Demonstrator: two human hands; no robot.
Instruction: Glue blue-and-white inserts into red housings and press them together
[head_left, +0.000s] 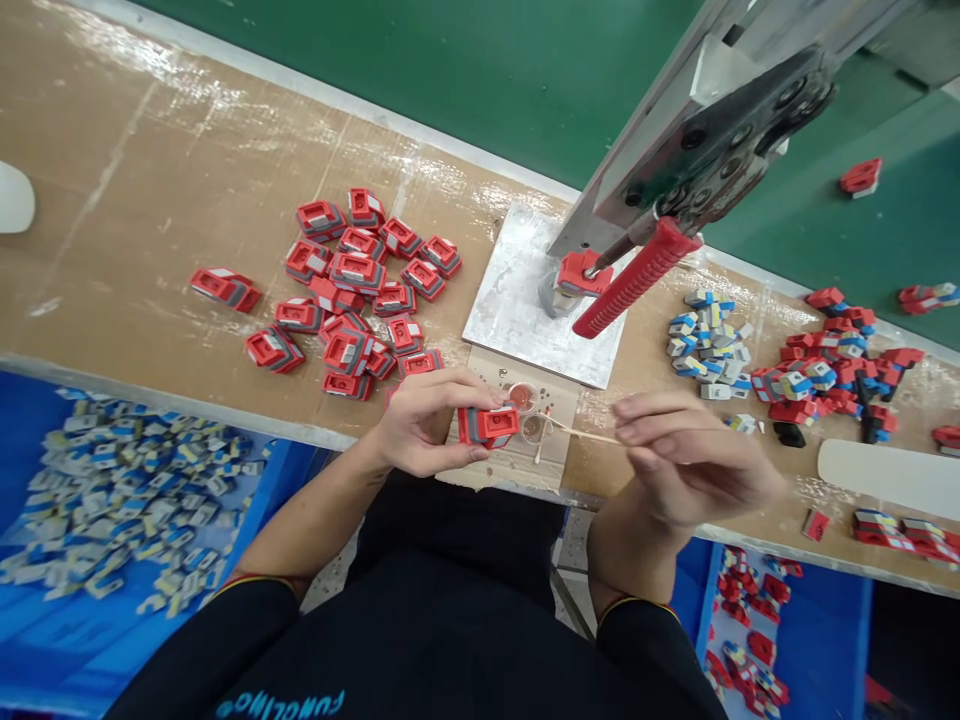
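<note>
My left hand (427,420) grips a red and grey plastic toy part (489,427) between thumb and fingers, over a cardboard piece at the table's front edge. In my right hand (694,450) is a thin cotton swab (589,434), pinched between thumb and fingers and pointing left. Its far end is close to two small round cups, one with red contents (523,397) and one clear-looking (533,429). Another swab (538,450) leans at the clear cup. Several matching red and grey parts (358,270) lie in a cluster beyond my left hand.
A toggle press with a red handle (637,278) stands on a metal plate (510,290), a red part under its plunger. White-blue pieces (705,345) and red-blue pieces (840,360) lie at right. Blue bins hold grey-white pieces (142,500) at left and red ones (757,620) at right.
</note>
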